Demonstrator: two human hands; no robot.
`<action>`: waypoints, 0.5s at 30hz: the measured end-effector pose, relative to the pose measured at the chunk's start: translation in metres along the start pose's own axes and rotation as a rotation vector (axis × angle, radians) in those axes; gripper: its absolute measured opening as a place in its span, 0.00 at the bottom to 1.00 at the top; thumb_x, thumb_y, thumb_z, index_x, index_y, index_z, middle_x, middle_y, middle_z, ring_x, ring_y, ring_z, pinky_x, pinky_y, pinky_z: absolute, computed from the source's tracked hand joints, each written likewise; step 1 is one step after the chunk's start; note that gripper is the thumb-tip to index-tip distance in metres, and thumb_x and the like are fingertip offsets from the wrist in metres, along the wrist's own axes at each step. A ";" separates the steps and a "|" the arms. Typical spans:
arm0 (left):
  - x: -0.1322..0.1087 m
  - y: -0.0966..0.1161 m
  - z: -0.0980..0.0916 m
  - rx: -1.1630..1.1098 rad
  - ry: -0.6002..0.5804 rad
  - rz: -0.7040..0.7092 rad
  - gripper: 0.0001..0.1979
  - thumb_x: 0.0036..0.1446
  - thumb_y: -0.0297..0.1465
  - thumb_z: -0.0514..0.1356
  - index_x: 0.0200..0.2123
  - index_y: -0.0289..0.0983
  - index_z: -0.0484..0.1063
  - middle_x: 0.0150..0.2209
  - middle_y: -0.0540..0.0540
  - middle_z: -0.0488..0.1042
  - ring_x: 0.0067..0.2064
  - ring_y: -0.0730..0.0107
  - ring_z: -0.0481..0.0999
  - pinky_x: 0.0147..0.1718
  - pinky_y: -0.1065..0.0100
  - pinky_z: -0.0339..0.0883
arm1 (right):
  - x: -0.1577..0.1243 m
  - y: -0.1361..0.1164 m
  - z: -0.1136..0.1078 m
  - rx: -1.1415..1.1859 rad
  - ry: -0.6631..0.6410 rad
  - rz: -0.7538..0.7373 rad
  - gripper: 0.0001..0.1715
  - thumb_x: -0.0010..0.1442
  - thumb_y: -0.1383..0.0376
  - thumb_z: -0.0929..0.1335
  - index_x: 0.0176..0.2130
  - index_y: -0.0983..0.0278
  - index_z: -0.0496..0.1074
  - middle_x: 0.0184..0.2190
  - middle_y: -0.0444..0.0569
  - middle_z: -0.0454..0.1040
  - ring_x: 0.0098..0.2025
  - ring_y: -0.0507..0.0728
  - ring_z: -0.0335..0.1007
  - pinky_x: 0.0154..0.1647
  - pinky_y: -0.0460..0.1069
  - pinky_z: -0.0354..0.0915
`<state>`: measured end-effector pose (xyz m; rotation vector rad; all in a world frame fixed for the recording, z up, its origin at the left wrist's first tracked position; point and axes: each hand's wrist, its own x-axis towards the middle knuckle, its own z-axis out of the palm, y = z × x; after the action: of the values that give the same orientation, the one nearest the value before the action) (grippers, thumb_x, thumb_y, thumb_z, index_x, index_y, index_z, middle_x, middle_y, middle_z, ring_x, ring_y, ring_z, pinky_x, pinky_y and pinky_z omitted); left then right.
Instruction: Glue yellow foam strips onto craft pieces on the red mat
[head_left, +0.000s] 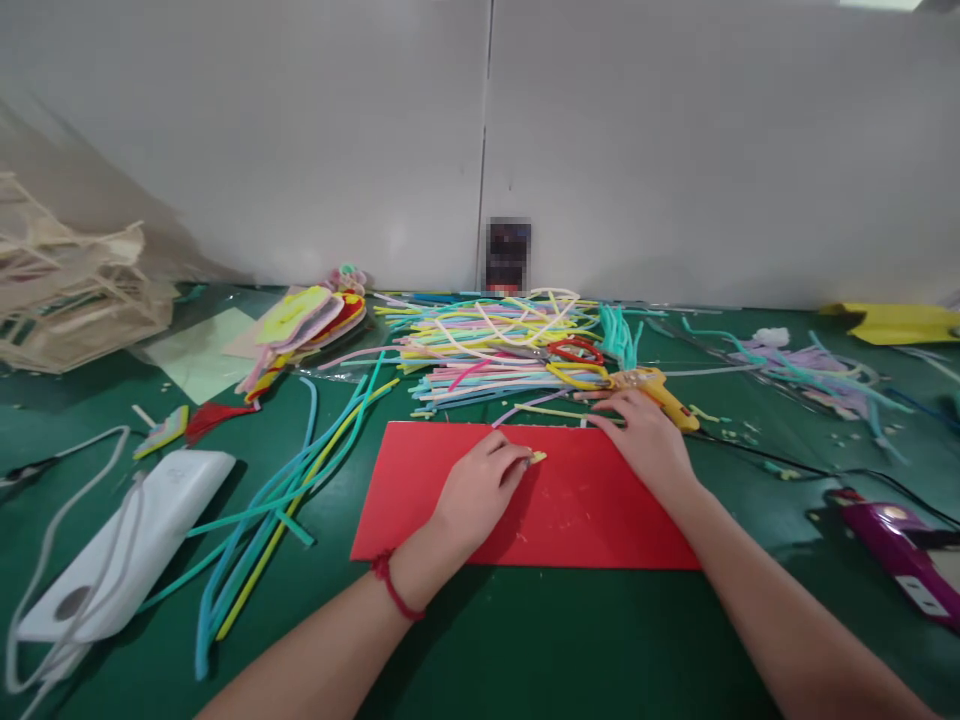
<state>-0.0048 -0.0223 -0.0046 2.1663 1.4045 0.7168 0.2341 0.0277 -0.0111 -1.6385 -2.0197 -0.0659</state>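
Observation:
My left hand (480, 492), with a red cord bracelet at its wrist, is closed in a pinch over the red board (570, 510). A small pale yellow piece (538, 457) sticks out from its fingertips. My right hand (646, 440) reaches over the board's far right edge, thumb and fingers apart. Its fingers lie beside the yellow glue gun (671, 402) and the end of a yellow-green stem (551, 410); whether they touch either I cannot tell. Scissors with red and yellow handles (576, 350) rest on the pile of coloured pipe cleaners (480, 340) behind.
Loose blue, teal and yellow stems (292, 500) lie left of the board, near a white power bank-like box (142, 540) with a cable. Purple device (896, 545) at right; black cord (757, 455) runs behind it. A wooden stick frame (82, 290) stands far left. Grey wall behind.

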 end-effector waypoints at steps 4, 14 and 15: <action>0.001 0.001 -0.002 -0.035 -0.027 -0.022 0.10 0.62 0.30 0.52 0.38 0.39 0.74 0.37 0.48 0.72 0.39 0.68 0.74 0.38 0.67 0.70 | -0.008 0.004 0.006 -0.016 -0.051 0.061 0.15 0.61 0.55 0.62 0.32 0.60 0.72 0.36 0.48 0.74 0.39 0.59 0.71 0.37 0.52 0.65; 0.001 0.002 -0.007 0.000 0.075 -0.081 0.11 0.64 0.31 0.49 0.40 0.39 0.71 0.42 0.46 0.74 0.45 0.65 0.72 0.48 0.59 0.66 | -0.003 0.021 0.006 0.120 -0.086 0.105 0.25 0.60 0.47 0.59 0.30 0.61 0.73 0.32 0.49 0.73 0.28 0.55 0.67 0.31 0.52 0.63; 0.001 0.002 -0.007 0.031 0.065 -0.071 0.11 0.64 0.31 0.49 0.42 0.39 0.71 0.43 0.46 0.74 0.47 0.64 0.71 0.50 0.57 0.64 | -0.002 0.023 0.006 0.134 -0.093 0.111 0.26 0.60 0.46 0.60 0.29 0.61 0.73 0.31 0.49 0.72 0.26 0.54 0.65 0.29 0.51 0.62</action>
<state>-0.0075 -0.0210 0.0017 2.1226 1.5267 0.7498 0.2530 0.0341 -0.0236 -1.6924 -1.9506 0.1850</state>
